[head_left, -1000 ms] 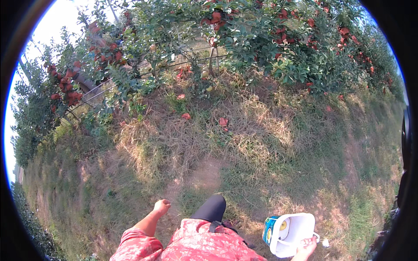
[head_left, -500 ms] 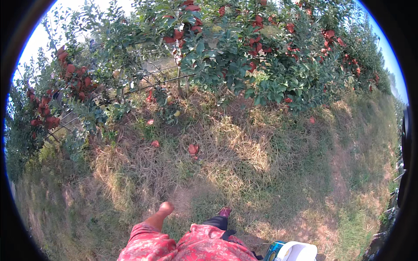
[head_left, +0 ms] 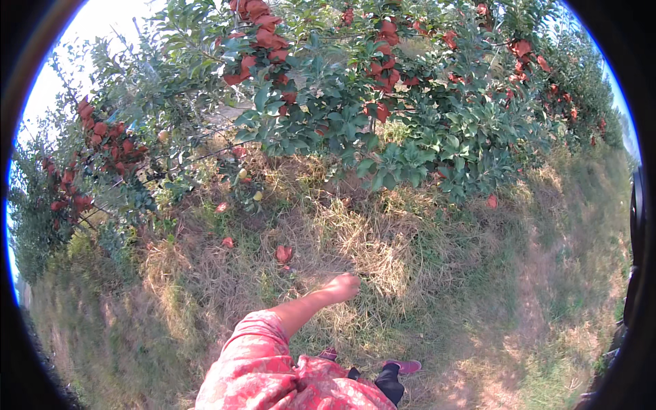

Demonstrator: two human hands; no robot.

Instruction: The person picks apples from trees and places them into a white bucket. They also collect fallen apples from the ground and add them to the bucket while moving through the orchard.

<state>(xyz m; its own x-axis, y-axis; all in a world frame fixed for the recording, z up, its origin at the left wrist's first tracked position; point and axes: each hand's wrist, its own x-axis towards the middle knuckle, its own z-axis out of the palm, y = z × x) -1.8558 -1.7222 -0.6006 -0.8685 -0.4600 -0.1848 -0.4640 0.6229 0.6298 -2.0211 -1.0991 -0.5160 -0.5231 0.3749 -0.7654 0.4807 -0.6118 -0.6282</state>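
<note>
— Where's the left hand (head_left: 342, 287)?
— Stretched out over the grass, holding nothing, fingers seemingly together; a fallen apple (head_left: 283, 253) lies near it.
— Advice?
— Probably bend low and cup it gently; the right hand is out of view.

An apple orchard outdoors: leafy trees (head_left: 383, 102) hang with red apples (head_left: 256, 34), fallen fruit (head_left: 283, 253) dots dry grass (head_left: 369, 239).
</note>
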